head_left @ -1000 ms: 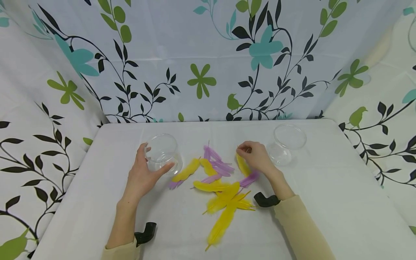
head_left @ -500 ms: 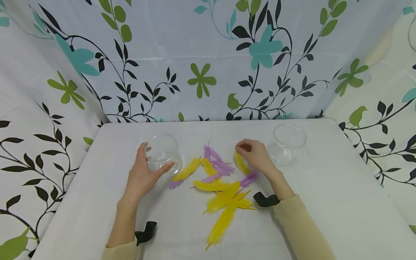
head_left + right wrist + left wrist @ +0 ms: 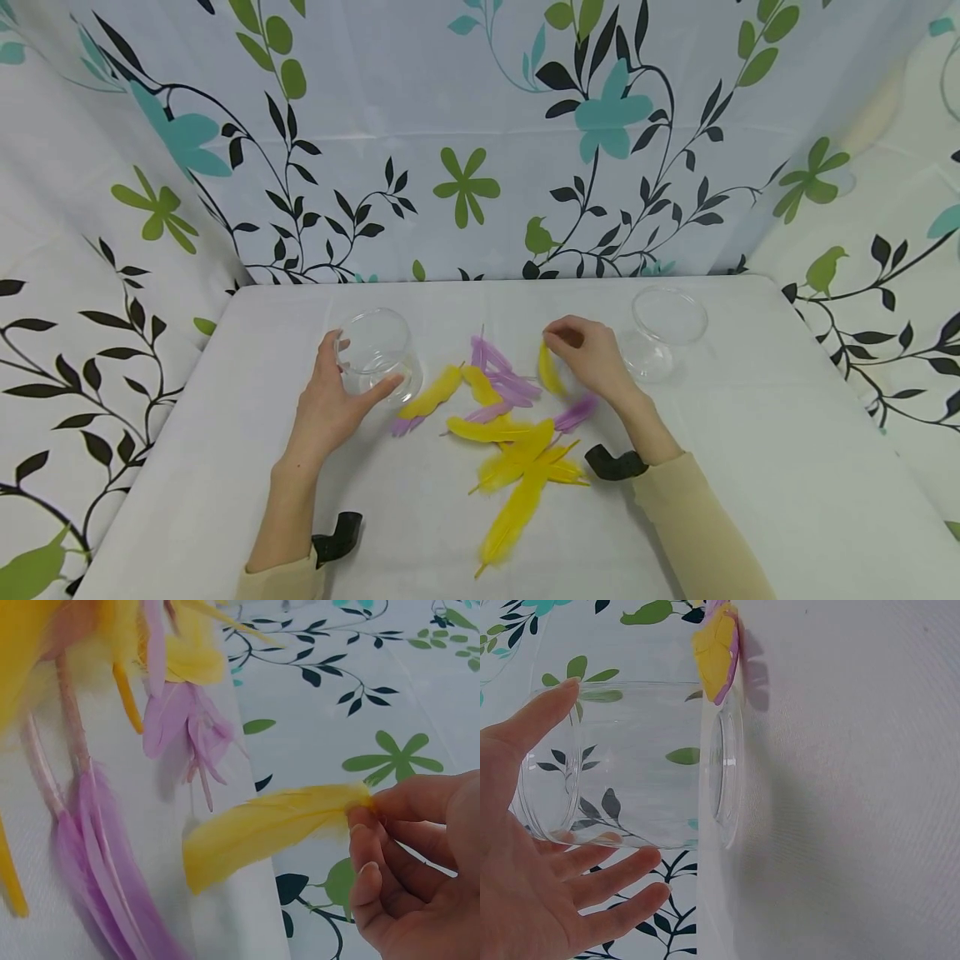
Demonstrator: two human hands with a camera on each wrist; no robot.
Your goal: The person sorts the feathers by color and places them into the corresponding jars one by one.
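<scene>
A yellow feather hangs from my right hand, its quill end pinched between thumb and fingertips. In the head view this feather drops below the fingers, and in the right wrist view its tip is over the white table. My left hand holds a clear jar standing upright at the left, thumb on one side near the rim and fingers along the other. Nothing shows inside the jar. Between the hands lie several loose yellow feathers and purple feathers, some overlapping.
A second clear jar stands at the back right, beyond the right hand. One purple bunch lies just below that hand. The white table ends at a patterned curtain. Black wrist mounts jut from both sleeves.
My right hand has risen slightly, drawing the yellow feather up and left, away from the purple one below. My left hand and the jar have stayed put.
</scene>
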